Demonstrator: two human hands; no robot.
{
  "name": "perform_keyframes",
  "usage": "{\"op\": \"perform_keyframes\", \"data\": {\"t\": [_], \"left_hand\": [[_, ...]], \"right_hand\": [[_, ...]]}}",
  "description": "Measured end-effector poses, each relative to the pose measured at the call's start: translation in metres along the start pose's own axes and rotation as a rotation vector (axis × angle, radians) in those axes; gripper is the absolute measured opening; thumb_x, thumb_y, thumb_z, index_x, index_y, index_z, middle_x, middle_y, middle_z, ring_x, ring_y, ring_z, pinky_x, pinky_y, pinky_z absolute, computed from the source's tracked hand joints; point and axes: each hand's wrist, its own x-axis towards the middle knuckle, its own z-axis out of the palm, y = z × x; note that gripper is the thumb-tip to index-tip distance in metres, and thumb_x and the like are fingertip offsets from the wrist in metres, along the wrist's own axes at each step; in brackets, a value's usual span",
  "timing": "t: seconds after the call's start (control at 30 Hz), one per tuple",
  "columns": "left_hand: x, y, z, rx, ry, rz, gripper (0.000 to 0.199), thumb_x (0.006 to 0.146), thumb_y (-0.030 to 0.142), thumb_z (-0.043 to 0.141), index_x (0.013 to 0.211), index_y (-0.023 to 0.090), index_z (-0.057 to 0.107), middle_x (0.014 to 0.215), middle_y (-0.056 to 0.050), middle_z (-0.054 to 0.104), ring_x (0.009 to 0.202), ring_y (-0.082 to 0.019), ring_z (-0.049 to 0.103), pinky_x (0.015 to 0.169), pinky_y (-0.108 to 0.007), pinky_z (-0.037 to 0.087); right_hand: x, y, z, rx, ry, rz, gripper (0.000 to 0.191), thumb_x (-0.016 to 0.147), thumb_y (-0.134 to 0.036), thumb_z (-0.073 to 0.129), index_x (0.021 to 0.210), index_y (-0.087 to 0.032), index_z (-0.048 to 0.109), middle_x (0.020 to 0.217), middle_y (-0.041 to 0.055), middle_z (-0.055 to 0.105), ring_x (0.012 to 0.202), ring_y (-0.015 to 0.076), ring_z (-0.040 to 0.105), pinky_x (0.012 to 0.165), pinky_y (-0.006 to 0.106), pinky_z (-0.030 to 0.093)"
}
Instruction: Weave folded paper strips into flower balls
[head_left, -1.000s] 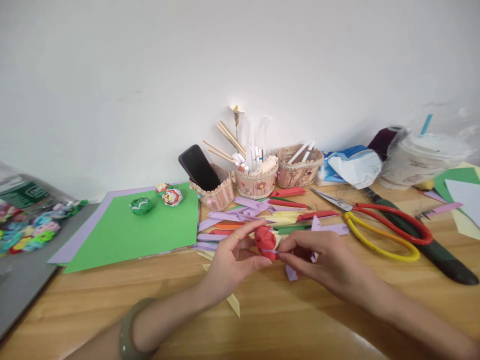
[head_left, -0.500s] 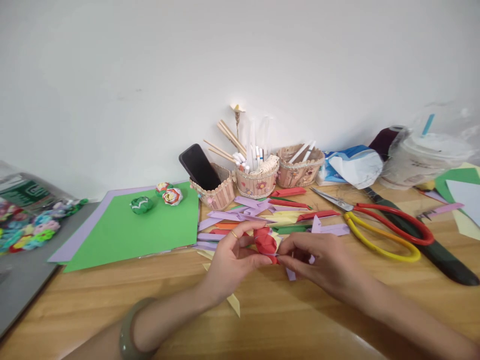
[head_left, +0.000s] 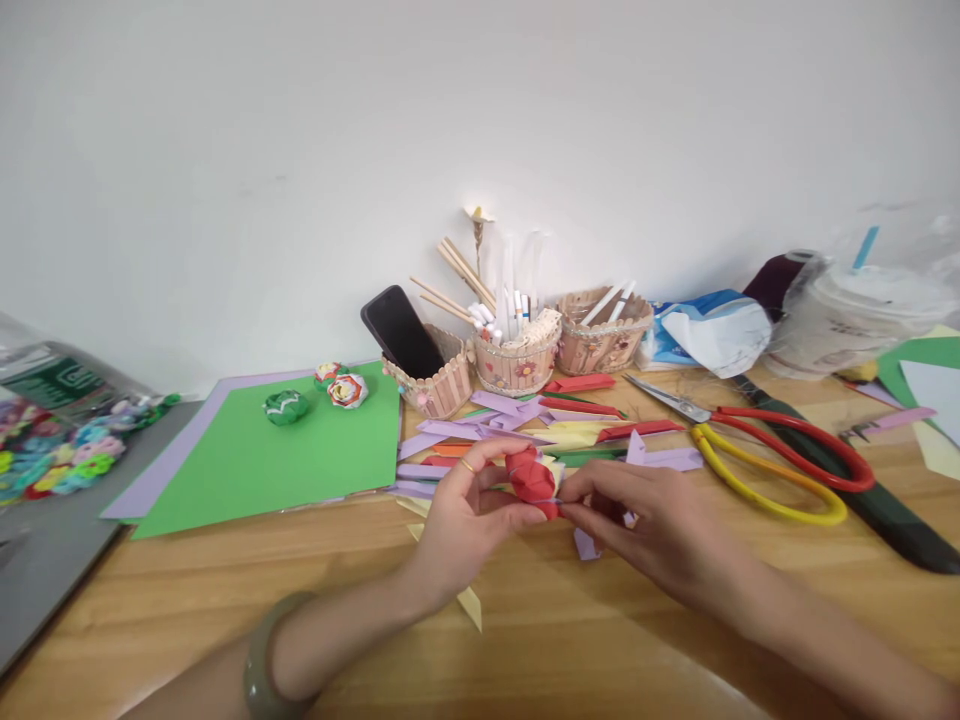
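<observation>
A red folded-paper ball, with pale yellow and purple showing at its right edge, is pinched between the thumb and fingers of my left hand. Against that right edge, my right hand is closed in a pinch on a purple paper strip, part of which hangs below the fingers. My fingertips hide where the strip meets the ball. Behind both hands lies a pile of folded paper strips in purple, red, yellow, green and orange.
Finished-looking paper balls, one green and others multicoloured, sit on green paper. Craft-stick baskets stand by the wall, one holding a phone. Large scissors and a lidded cup are at the right.
Both hands stay nearly in place around the red paper ball, with only a small shift of the fingers. The whole view has moved slightly.
</observation>
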Motion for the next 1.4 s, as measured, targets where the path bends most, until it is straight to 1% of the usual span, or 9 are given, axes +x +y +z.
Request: {"op": "perform_keyframes", "data": {"t": [0.2, 0.33, 0.43, 0.57, 0.67, 0.87, 1.07, 1.2, 1.4], "left_hand": [[-0.0013, -0.0023, -0.0001, 0.04, -0.003, 0.041, 0.046, 0.061, 0.017, 0.076, 0.102, 0.024, 0.057, 0.107, -0.004, 0.058, 0.092, -0.017, 0.056, 0.074, -0.03, 0.051], [-0.0009, -0.0016, -0.0002, 0.024, -0.017, 0.045, 0.052, 0.059, 0.016, 0.077, 0.105, 0.025, 0.056, 0.098, -0.003, 0.061, 0.09, -0.017, 0.056, 0.074, -0.029, 0.049], [-0.0005, -0.0004, -0.0003, -0.029, -0.013, 0.03, 0.052, 0.059, 0.018, 0.078, 0.105, 0.025, 0.056, 0.091, -0.001, 0.062, 0.081, -0.015, 0.058, 0.072, -0.028, 0.049], [0.001, 0.0002, -0.0006, -0.082, 0.013, 0.044, 0.052, 0.056, 0.019, 0.079, 0.102, 0.025, 0.056, 0.095, -0.001, 0.061, 0.079, -0.014, 0.059, 0.07, -0.027, 0.048], [0.0019, -0.0006, -0.0005, -0.096, 0.024, 0.065, 0.051, 0.056, 0.019, 0.08, 0.101, 0.024, 0.056, 0.103, -0.002, 0.059, 0.085, -0.015, 0.058, 0.07, -0.026, 0.048], [0.0015, -0.0035, -0.0015, -0.116, -0.002, 0.099, 0.05, 0.058, 0.018, 0.078, 0.101, 0.027, 0.056, 0.104, -0.001, 0.059, 0.087, -0.014, 0.059, 0.073, -0.025, 0.048], [0.0006, -0.0031, -0.0017, -0.102, -0.016, 0.096, 0.049, 0.06, 0.018, 0.078, 0.102, 0.026, 0.056, 0.104, -0.001, 0.06, 0.085, -0.014, 0.06, 0.071, -0.025, 0.048], [-0.0011, -0.0022, 0.0002, -0.08, -0.043, 0.078, 0.049, 0.06, 0.018, 0.077, 0.103, 0.026, 0.055, 0.098, -0.001, 0.061, 0.08, -0.013, 0.06, 0.069, -0.024, 0.049], [-0.0028, -0.0027, 0.0012, -0.038, -0.019, 0.106, 0.048, 0.059, 0.014, 0.077, 0.1, 0.026, 0.055, 0.115, -0.002, 0.056, 0.093, -0.015, 0.057, 0.073, -0.024, 0.05]], "right_hand": [[0.0018, -0.0041, -0.0009, 0.043, 0.014, 0.044, 0.011, 0.081, -0.014, 0.054, 0.071, -0.017, 0.059, 0.056, -0.0028, 0.058, 0.047, 0.0077, 0.051, 0.044, 0.017, 0.037], [0.0019, -0.0062, -0.0014, 0.036, 0.095, -0.051, 0.01, 0.082, -0.014, 0.054, 0.074, -0.016, 0.061, 0.059, -0.0008, 0.06, 0.049, 0.0081, 0.052, 0.044, 0.017, 0.04], [0.0012, -0.0066, -0.0004, 0.037, 0.186, -0.134, 0.008, 0.081, -0.013, 0.056, 0.082, -0.017, 0.062, 0.064, 0.0002, 0.062, 0.05, 0.008, 0.053, 0.045, 0.017, 0.042], [-0.0008, -0.0053, 0.0022, 0.056, 0.299, -0.191, 0.016, 0.08, -0.008, 0.056, 0.09, -0.019, 0.06, 0.067, -0.0008, 0.062, 0.051, 0.0072, 0.053, 0.045, 0.016, 0.043], [-0.0028, -0.0046, 0.0042, 0.017, 0.327, -0.232, 0.021, 0.08, -0.005, 0.055, 0.095, -0.019, 0.058, 0.07, -0.0003, 0.064, 0.052, 0.0072, 0.055, 0.045, 0.016, 0.044], [-0.0073, -0.0066, 0.0041, -0.18, 0.335, -0.37, 0.023, 0.081, -0.008, 0.054, 0.101, -0.019, 0.057, 0.075, 0.0024, 0.068, 0.061, 0.0108, 0.062, 0.052, 0.021, 0.047], [-0.0056, -0.0069, 0.0025, -0.115, 0.359, -0.324, 0.022, 0.081, -0.006, 0.054, 0.098, -0.02, 0.055, 0.075, 0.0017, 0.066, 0.056, 0.0085, 0.058, 0.049, 0.018, 0.046], [-0.0039, -0.0068, 0.004, -0.064, 0.303, -0.288, 0.016, 0.08, -0.008, 0.055, 0.092, -0.019, 0.055, 0.069, -0.0003, 0.061, 0.051, 0.0069, 0.053, 0.046, 0.018, 0.043], [-0.0025, -0.0047, 0.0072, -0.094, 0.276, -0.216, 0.009, 0.081, -0.01, 0.054, 0.083, -0.018, 0.056, 0.065, -0.0009, 0.059, 0.049, 0.0067, 0.051, 0.044, 0.017, 0.041]]}}
